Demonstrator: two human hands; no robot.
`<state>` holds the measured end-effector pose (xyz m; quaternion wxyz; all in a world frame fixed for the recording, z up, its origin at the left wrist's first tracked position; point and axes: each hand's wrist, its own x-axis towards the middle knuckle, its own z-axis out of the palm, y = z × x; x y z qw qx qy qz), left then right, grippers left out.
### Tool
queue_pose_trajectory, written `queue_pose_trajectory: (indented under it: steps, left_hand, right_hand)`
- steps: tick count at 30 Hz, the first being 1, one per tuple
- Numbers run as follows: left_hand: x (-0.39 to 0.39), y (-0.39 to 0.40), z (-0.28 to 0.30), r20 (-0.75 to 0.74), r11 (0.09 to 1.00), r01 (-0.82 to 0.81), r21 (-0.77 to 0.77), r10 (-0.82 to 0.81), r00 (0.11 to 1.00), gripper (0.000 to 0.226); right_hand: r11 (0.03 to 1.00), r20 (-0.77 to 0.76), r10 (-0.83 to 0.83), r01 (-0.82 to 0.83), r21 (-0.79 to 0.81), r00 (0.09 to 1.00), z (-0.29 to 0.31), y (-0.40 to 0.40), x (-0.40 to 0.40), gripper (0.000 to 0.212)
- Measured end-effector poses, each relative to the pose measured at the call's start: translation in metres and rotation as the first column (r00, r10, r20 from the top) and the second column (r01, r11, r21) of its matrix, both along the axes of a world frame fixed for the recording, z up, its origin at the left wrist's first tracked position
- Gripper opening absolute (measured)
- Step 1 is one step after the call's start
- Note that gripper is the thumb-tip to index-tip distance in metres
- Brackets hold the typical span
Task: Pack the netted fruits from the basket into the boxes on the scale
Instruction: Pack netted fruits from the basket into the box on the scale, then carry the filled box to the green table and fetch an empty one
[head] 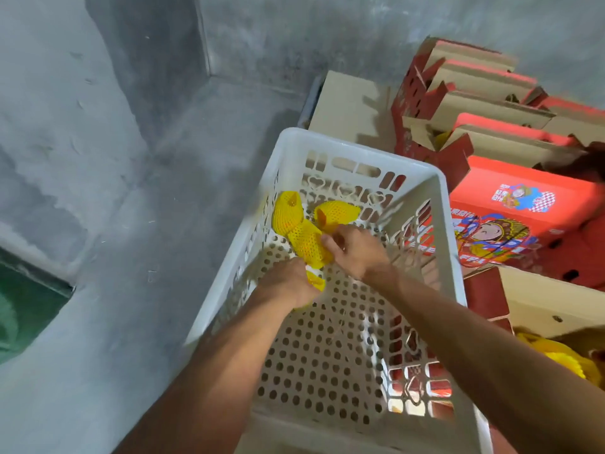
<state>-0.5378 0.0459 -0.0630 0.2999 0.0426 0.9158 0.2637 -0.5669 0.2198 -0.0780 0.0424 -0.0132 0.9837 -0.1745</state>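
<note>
While reaching into basket [357, 149], left hand [288, 283] grips one netted fruit [316, 283]; right hand [357, 250] pinches another fruit [307, 244]. Two more [288, 211] at far end. Red boxes [523, 204] right.

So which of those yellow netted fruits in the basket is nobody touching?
The netted fruit by the basket's left wall. Each of the other three lies under the left hand or the right hand.

— What sort of place is this?
— A fruit packing room, bare and rough: grey concrete floor [157, 198] and walls [327, 34].
— What shows it?
— Printed red cartons [520, 208] stacked beside folded ones [471, 93], and a white perforated crate [327, 339] with yellow foam-netted fruit [304, 234].
</note>
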Motion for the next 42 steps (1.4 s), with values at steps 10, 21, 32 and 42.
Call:
queue_pose_trajectory:
  steps: [10, 21, 32, 42]
  left_hand:
    - [-0.001, 0.000, -0.009, 0.102, 0.938, 0.098, -0.333, -0.067, 0.992, 0.075]
    - [0.034, -0.021, 0.033, -0.100, 0.975, 0.050, 0.215, -0.029, 0.995, 0.047]
    - [0.193, -0.060, 0.202, -0.417, 0.803, 0.242, 0.545, 0.008, 0.909, 0.043]
    - [0.372, -0.053, 0.266, -0.540, 0.830, 0.295, 0.473, 0.009, 0.842, 0.053]
  right_hand:
    - [0.978, 0.224, 0.085, -0.124, 0.169, 0.971, -0.037, -0.042, -0.022, 0.075]
    - [0.987, 0.310, -0.114, 0.142, -0.071, 0.944, 0.055, 0.009, 0.069, 0.068]
    - [0.834, 0.306, 0.009, 0.161, -0.527, 0.952, 0.245, -0.013, 0.248, 0.088]
    - [0.615, -0.106, -0.249, 0.073, -0.785, 0.963, 0.300, -0.022, 0.444, 0.042]
